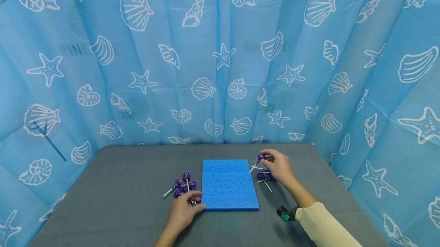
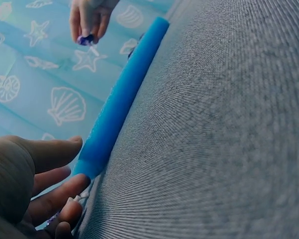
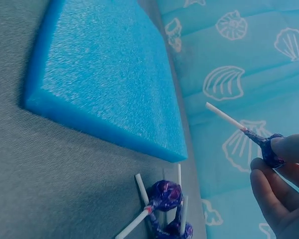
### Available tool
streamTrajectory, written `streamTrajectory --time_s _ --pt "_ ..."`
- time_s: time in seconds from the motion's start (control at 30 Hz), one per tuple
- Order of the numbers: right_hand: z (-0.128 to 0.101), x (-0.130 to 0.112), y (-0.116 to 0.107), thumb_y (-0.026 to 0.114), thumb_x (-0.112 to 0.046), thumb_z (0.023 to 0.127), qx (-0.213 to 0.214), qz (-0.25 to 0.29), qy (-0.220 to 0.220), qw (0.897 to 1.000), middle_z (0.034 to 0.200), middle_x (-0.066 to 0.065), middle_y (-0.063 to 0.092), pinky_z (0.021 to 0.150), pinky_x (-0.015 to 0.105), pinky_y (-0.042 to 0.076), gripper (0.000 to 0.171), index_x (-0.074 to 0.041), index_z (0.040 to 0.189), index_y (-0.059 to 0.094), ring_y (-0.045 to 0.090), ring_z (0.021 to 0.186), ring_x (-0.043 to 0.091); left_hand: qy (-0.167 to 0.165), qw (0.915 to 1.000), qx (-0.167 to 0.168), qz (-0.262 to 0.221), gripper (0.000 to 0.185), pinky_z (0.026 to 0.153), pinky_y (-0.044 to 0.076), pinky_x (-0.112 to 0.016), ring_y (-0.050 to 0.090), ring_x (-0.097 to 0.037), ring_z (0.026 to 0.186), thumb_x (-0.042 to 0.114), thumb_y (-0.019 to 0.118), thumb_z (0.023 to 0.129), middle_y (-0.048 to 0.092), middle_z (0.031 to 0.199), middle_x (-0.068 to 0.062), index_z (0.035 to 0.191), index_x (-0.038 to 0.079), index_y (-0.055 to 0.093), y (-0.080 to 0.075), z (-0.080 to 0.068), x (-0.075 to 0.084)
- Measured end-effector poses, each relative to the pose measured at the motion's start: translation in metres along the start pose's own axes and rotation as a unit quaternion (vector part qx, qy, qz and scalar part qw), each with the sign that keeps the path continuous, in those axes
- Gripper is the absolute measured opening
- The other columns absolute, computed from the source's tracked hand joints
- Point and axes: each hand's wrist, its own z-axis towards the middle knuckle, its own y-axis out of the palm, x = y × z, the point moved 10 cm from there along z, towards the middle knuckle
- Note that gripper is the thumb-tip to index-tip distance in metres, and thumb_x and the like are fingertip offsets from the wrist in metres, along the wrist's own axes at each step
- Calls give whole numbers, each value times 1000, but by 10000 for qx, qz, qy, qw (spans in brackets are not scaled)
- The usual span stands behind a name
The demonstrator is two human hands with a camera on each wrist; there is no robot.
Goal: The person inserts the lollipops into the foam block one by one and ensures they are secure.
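Foam block [image 1: 229,188]: closed-cell plastic foam by its look; top face finely pebbled, pitted with small holes, faint sheen; cut side smoother, more matt. Raised lollipop [image 3: 262,143]: thin plastic-film wrapper, glossy, crinkled, twisted tight at the neck; its stick [image 3: 224,116] smooth, matt, paper or plastic, cannot tell. Right-hand lollipops [image 3: 165,195]: same shiny film, sharp highlights. Left-hand lollipops [image 1: 178,190]: likewise glossy. Table cover [image 1: 137,178]: matt cloth, fine ribbed weave. Curtain [image 1: 206,113]: thin, smooth sheet, soft sheen, slightly see-through, printed. Wristband [image 1: 291,214]: rubber-like, matt, perforated. Sleeve [image 1: 324,226]: matt cloth, smooth.
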Motion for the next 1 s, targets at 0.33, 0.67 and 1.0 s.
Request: streamTrajectory --time_s 0.33,0.67,1.0 --pt "21 -5 18 72 8 81 99 233 -491 9985 102 17 67 76 43 56 26 2 106 69 68 89 32 12 9999 -41 161 39 58 43 -25 53 -4 67 24 84 74 69 88 6 110 13 72 1 0 0" --pt "29 9 43 71 7 83 99 163 -205 9996 104 16 67 76 42 56 25 2 107 68 67 91 31 136 9996 -56 239 36 61 44 -25 55 -3 69 24 84 74 68 87 8 107 16 74 4 1 1" --pt "33 10 56 71 3 85 23 -151 -72 9999 104 14 66 77 43 55 23 -1 107 68 66 93 30 -27 9994 -182 282 35 65 44 -30 58 -8 75 27 84 74 67 87 10 107 18 74 3 0 3"
